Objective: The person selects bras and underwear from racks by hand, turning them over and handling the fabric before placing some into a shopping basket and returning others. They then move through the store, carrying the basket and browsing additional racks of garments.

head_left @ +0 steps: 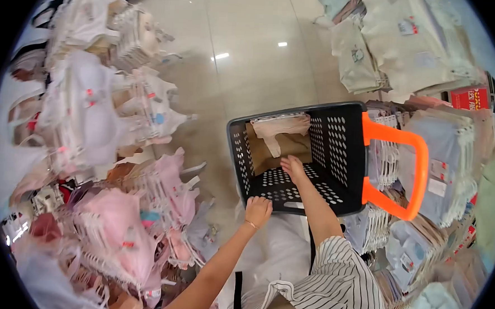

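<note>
A black perforated shopping basket with an orange handle stands tilted in front of me. Inside it lie a pale pink garment and a brown piece that looks like card or paper. My left hand is closed over the basket's near rim at its left corner, a thin bracelet on the wrist. Reaching into the basket, my right hand is just below the pink garment, fingers extended and nothing visible in it.
Racks of white bras and pink bras line the left side. On the right hang pale garments and folded blue ones, with a red sign. Shiny floor tiles lie between the racks.
</note>
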`<action>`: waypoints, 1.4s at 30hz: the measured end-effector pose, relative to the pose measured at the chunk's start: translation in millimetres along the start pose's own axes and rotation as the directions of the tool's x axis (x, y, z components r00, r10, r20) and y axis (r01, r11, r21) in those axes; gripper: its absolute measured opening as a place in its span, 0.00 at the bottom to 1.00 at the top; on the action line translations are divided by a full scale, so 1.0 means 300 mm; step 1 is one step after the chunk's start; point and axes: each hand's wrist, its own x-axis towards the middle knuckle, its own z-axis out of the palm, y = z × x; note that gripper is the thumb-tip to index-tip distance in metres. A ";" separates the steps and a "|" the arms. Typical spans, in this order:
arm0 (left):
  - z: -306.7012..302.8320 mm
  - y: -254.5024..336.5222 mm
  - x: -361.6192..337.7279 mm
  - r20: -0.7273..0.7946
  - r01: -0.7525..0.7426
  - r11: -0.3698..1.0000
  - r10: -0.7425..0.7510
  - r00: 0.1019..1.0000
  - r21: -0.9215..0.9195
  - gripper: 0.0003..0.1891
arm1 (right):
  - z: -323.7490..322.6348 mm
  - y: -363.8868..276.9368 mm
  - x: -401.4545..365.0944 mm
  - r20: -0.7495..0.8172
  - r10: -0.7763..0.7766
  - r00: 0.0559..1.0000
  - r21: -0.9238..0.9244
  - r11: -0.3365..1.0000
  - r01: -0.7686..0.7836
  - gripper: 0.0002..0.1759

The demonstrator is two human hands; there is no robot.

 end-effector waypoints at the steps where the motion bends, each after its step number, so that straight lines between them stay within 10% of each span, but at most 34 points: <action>1: 0.066 -0.042 0.031 -0.010 -0.012 1.000 0.012 1.000 0.010 0.12 | 0.027 0.003 0.106 -0.011 -0.009 1.000 0.010 1.000 0.009 0.21; 6: 0.278 -0.248 0.071 0.045 0.001 0.998 -0.004 0.999 0.065 0.11 | 0.131 0.020 0.623 0.035 -0.220 0.975 0.272 0.941 0.202 0.13; 11: 0.325 -0.268 0.089 0.044 0.020 0.999 -0.018 0.999 -0.036 0.05 | 0.265 -0.137 0.775 -0.150 0.026 0.988 0.400 0.916 0.037 0.31; 16: 0.358 -0.284 0.118 -0.033 0.167 0.970 -0.176 0.984 -0.176 0.04 | 0.253 -0.111 0.819 -0.124 0.084 0.989 0.613 0.790 0.010 0.22; 24: 0.272 -0.257 0.065 0.004 0.209 0.883 -0.229 0.974 -0.421 0.04 | 0.208 0.074 0.347 -0.377 -0.385 0.842 0.230 0.842 0.488 0.18; 26: 0.203 -0.224 0.045 -0.035 0.181 0.873 -0.221 0.975 -0.453 0.05 | 0.148 0.108 0.152 -0.411 -0.548 0.729 -0.134 0.827 0.546 0.15; 34: -0.335 -0.032 -0.055 -0.329 0.054 0.942 -0.169 0.929 -0.331 0.22 | 0.027 -0.160 -0.764 0.204 -0.826 0.525 -0.724 0.234 0.649 0.08; 39: -0.735 0.164 -0.219 -0.605 -0.016 0.973 -0.130 0.785 -0.229 0.33 | 0.081 -0.389 -1.220 0.601 -0.772 0.206 -0.502 -0.165 0.849 0.07; 42: -0.788 0.184 -0.383 -0.413 0.074 0.923 -0.240 0.879 -0.379 0.32 | 0.159 -0.447 -1.444 0.721 -0.688 0.079 -0.346 -0.260 0.901 0.07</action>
